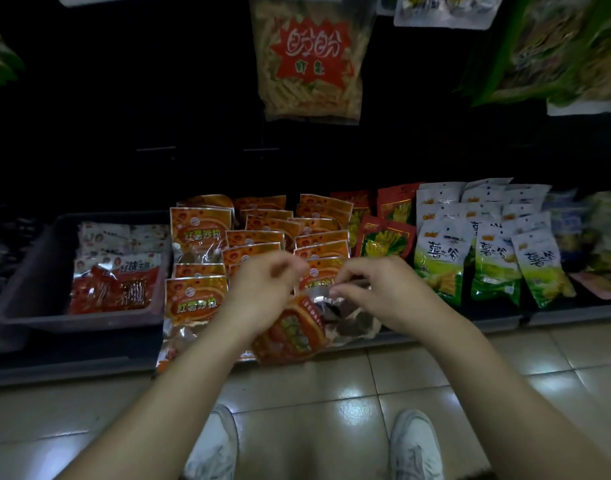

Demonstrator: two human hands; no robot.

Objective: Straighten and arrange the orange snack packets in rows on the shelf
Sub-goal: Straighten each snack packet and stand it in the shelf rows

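Observation:
Several orange snack packets [259,233] lie in overlapping rows on the low dark shelf [89,362]. One more orange packet [290,330] is tilted at the shelf's front edge, between my hands. My left hand [262,289] grips its left side with curled fingers. My right hand [377,292] pinches its clear silvery end. Another orange packet [195,299] lies flat at the front left and overhangs the shelf lip.
A grey bin [30,271] with red and white packets stands to the left. Red-green packets [387,237] and white-green packets [484,258] fill the right. A large bag [311,64] hangs above. Tiled floor and my white shoes [415,445] are below.

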